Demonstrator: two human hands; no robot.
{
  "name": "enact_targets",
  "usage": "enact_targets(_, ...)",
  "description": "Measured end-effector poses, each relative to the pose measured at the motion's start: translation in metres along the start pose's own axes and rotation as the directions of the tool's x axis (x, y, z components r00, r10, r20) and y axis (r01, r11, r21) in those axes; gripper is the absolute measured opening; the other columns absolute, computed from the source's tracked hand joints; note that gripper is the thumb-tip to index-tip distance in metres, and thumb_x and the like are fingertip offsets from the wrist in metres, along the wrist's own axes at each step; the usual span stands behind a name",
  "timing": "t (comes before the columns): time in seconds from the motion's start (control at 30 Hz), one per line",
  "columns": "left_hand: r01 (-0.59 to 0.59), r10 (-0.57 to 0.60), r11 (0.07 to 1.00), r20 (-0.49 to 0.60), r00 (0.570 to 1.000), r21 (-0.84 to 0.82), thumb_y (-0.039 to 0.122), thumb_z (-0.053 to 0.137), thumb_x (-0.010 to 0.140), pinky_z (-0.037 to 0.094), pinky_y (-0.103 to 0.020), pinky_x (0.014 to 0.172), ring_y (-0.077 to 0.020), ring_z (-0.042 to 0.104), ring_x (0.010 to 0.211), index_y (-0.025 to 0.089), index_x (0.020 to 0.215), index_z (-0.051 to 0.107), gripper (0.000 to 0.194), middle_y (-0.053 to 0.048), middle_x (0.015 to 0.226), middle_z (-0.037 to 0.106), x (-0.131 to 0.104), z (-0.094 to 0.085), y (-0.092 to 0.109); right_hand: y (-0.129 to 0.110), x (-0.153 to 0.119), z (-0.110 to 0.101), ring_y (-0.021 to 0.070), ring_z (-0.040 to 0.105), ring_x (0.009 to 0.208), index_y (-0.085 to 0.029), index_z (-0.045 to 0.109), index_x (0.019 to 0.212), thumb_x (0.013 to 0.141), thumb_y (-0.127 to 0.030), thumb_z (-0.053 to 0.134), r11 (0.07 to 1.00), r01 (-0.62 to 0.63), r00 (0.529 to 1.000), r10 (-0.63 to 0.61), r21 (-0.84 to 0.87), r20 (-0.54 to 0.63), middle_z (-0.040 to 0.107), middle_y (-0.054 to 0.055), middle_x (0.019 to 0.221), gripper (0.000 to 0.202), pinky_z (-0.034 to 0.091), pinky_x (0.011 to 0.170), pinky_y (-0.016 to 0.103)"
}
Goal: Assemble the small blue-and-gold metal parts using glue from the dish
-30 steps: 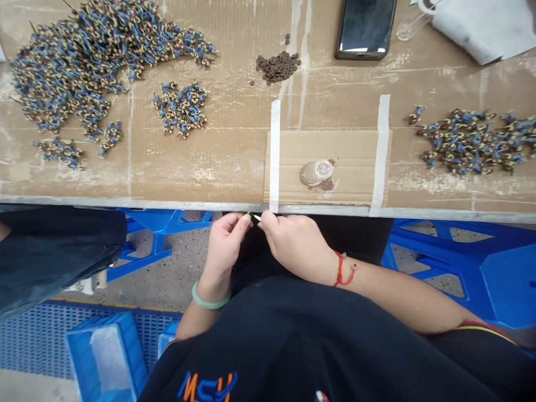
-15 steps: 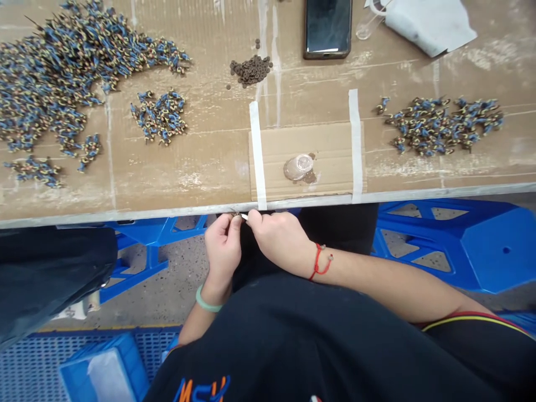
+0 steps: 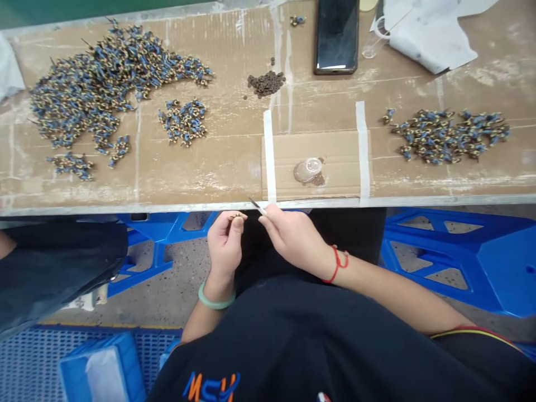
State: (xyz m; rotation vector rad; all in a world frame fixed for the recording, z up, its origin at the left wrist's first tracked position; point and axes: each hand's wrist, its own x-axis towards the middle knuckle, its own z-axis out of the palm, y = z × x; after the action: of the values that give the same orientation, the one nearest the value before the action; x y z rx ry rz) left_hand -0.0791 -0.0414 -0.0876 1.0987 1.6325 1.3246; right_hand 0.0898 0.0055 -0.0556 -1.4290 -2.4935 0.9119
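Note:
My left hand (image 3: 225, 241) pinches a small figurine (image 3: 238, 216) between thumb and forefinger, just below the table edge. The fingers hide much of it. To its right, my right hand (image 3: 295, 237) grips a thin tool (image 3: 258, 207) with a white handle and a dark pointed tip, which points up and left, apart from the figurine. Above my hands, a small clear cup (image 3: 310, 169) sits in a brown wet patch on a cardboard piece (image 3: 339, 153) with white tape at both sides. Small brown discs (image 3: 267, 84) lie in a heap farther back.
Blue and yellow figurines form a large pile (image 3: 113, 78) and smaller groups at left, and another pile (image 3: 448, 135) at right. A phone (image 3: 336, 36) and white sheets (image 3: 427, 33) lie at the back. Blue stools (image 3: 502, 257) stand below the table; a person's dark clothing (image 3: 62, 268) shows left.
My right hand has drawn away from my left, and the tool tip now shows clear of the figurine. The view has shifted, showing more of the table's far side.

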Motion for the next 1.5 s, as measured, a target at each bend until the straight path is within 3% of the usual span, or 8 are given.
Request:
enact_targets(0.27,-0.134,0.139,0.988,0.063,0.988,-0.079,0.053,0.063,0.104,0.040,-0.027,0.059,-0.0118,0.048,0.059,0.020,0.083,0.070,0.040,0.002,0.067,0.057,-0.006,-0.003,0.027,0.002,-0.004,-0.010,0.0136,0.044,0.054,-0.025,0.041,0.078,0.109,-0.025,0.044,0.939,0.250,0.944,-0.182,0.237,-0.274,0.053,-0.003,0.066,0.032,0.031,0.057,0.027)
enact_targets(0.5,-0.005,0.087,0.925,0.201,0.976,-0.380,0.046,0.061,0.106,0.032,-0.028,0.052,-0.0107,0.037,0.054,0.019,0.070,0.059,0.045,0.003,0.062,0.044,-0.011,0.001,0.049,-0.005,-0.012,-0.030,0.0130,0.058,0.062,-0.022,0.057,0.102,0.110,-0.021,0.046,0.817,0.350,0.930,-0.246,0.458,-0.273,0.064,-0.001,0.078,0.014,0.044,0.061,0.025)
enact_targets(0.73,0.174,0.021,0.831,0.343,0.939,-0.528,0.046,0.063,0.104,0.025,-0.024,0.047,-0.0080,0.028,0.048,0.019,0.068,0.055,0.046,0.006,0.056,0.035,-0.009,0.007,0.069,-0.010,-0.017,-0.039,0.0125,0.059,0.067,-0.024,0.055,0.100,0.105,-0.011,0.049,0.766,0.449,0.872,-0.263,0.460,-0.412,0.064,-0.001,0.082,0.015,0.045,0.062,0.025)
enact_targets(0.87,0.122,0.037,0.865,0.303,0.952,-0.486,0.046,0.063,0.104,0.027,-0.024,0.048,-0.0092,0.032,0.051,0.019,0.068,0.057,0.046,0.005,0.057,0.039,-0.013,0.010,0.073,-0.015,-0.014,-0.048,0.0122,0.056,0.065,-0.024,0.053,0.094,0.100,-0.010,0.051,0.710,0.446,0.871,-0.203,0.545,-0.447,0.061,-0.002,0.077,0.016,0.045,0.062,0.026)
enact_targets(1.03,-0.098,0.133,0.973,0.162,0.978,-0.208,0.049,0.063,0.105,0.039,-0.029,0.057,-0.0132,0.050,0.060,0.020,0.074,0.063,0.042,0.000,0.067,0.059,-0.020,0.008,0.072,-0.020,-0.014,-0.058,0.0092,0.040,0.049,-0.023,0.057,0.089,0.093,-0.017,0.058,0.619,0.349,0.934,-0.170,0.703,-0.314,0.045,-0.009,0.059,0.007,0.035,0.049,0.025)
enact_targets(1.23,-0.323,0.313,0.946,0.170,0.934,0.034,0.041,0.058,0.108,0.038,-0.030,0.057,-0.0134,0.051,0.058,0.020,0.074,0.062,0.040,0.001,0.064,0.058,-0.021,0.007,0.077,-0.022,-0.015,-0.058,0.0085,0.045,0.050,-0.022,0.057,0.083,0.092,-0.022,0.058,0.525,0.243,0.969,-0.096,0.816,-0.227,0.049,-0.008,0.059,0.009,0.038,0.049,0.023)
enact_targets(1.37,-0.290,0.290,0.957,0.171,0.942,-0.030,0.043,0.056,0.109,0.037,-0.030,0.056,-0.0141,0.050,0.059,0.021,0.075,0.062,0.041,0.000,0.065,0.057,-0.023,0.008,0.077,-0.017,-0.014,-0.053,0.0092,0.048,0.056,-0.020,0.060,0.083,0.089,-0.015,0.055,0.547,0.259,0.964,-0.091,0.796,-0.250,0.055,-0.005,0.067,0.009,0.041,0.054,0.023)
enact_targets(1.5,-0.092,0.149,0.969,0.242,0.959,-0.232,0.045,0.057,0.108,0.032,-0.029,0.050,-0.0123,0.042,0.054,0.020,0.074,0.063,0.042,0.001,0.063,0.052,-0.023,0.011,0.079,-0.013,-0.015,-0.048,0.0093,0.044,0.056,-0.021,0.059,0.083,0.088,-0.013,0.053,0.559,0.267,0.948,-0.006,0.786,-0.317,0.052,-0.006,0.066,0.011,0.040,0.055,0.023)
